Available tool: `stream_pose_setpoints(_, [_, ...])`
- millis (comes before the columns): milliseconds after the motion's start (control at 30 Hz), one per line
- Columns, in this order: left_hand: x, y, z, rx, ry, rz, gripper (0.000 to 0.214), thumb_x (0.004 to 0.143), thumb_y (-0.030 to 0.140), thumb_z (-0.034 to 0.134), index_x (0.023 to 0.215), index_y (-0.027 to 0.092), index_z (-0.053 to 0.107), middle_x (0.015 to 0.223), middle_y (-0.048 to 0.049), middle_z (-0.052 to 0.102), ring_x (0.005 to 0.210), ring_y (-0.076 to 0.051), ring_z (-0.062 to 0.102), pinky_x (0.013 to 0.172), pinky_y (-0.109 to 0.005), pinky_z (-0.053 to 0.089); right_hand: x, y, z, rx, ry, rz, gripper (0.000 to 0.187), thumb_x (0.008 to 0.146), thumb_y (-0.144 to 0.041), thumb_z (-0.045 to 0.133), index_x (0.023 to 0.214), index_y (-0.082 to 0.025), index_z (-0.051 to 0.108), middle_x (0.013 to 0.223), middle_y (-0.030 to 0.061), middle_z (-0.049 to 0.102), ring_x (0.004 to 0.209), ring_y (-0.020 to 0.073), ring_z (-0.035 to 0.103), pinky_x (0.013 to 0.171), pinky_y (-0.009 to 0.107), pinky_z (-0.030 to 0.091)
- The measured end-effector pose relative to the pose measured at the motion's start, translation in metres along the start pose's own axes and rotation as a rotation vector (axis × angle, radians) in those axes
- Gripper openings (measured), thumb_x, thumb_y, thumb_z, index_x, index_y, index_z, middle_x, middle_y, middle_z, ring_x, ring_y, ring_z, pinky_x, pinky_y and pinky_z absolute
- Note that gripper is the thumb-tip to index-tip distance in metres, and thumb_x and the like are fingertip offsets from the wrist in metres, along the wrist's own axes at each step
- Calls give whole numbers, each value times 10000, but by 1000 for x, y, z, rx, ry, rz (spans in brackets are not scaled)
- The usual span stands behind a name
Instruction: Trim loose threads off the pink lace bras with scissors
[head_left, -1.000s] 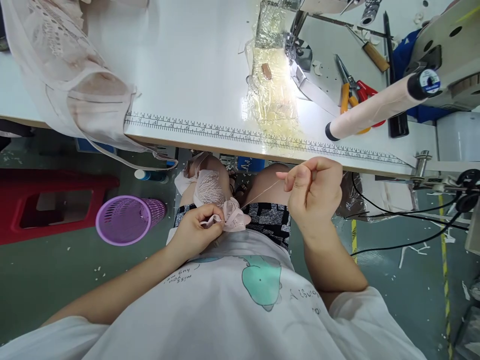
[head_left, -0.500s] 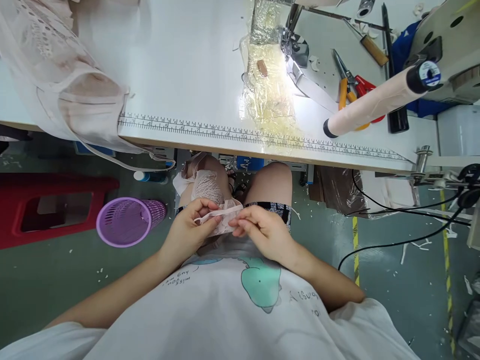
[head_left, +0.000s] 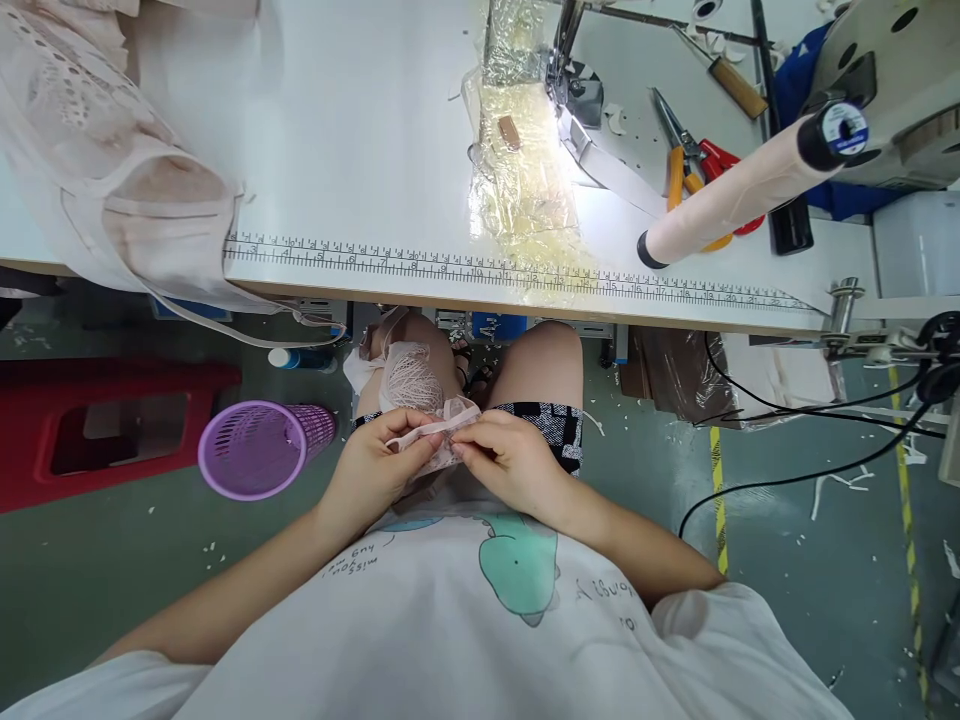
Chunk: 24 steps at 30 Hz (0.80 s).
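Note:
A small pink lace garment piece [head_left: 420,385] lies on my lap, below the table edge. My left hand [head_left: 379,465] pinches its pale strap, fingers closed on the fabric. My right hand [head_left: 510,458] meets it from the right, fingers pinched at the same strap; whether a needle or thread sits between them is too small to tell. Both hands rest against my thighs, just above my white shirt.
A white sewing table [head_left: 360,130] with a printed ruler edge [head_left: 480,272] spans the top. On it lie pink lace fabric [head_left: 120,190], clear plastic film [head_left: 525,180], scissors [head_left: 694,165] and a thread cone [head_left: 735,190]. A purple basket [head_left: 255,450] and red stool [head_left: 97,430] stand at left; cables [head_left: 810,470] trail at right.
My right hand, raised a second ago pulling a thread taut near the table edge, has come down to the lace piece and now pinches it beside my left hand.

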<state>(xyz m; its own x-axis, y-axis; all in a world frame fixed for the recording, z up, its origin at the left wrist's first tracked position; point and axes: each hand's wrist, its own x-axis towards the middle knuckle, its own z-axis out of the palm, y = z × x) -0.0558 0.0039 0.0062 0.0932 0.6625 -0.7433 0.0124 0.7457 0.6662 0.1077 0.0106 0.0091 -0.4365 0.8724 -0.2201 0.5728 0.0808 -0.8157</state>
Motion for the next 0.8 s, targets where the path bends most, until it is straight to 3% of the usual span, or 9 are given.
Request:
stream_pose_setpoints(567, [2,2,0,24,-10,79,129,641,295,678,701,188,640,818,-22,685,764,-165,599,682,-225,470,1,-2,0,-3,12,27,147,788,-181,478,734,-180,614,693,22,588,646,118,530,605,226,444])
stream_pose_setpoints(800, [3,-3,2,-162,-55,-26,175,617,290,708,697,166,615,681,3,630,633,-128,565,612,-230,468,1,-2,3,-7,41,-28,159,824,-215,429,737,-182,559,688,26,553,678,135,511,616,245,439])
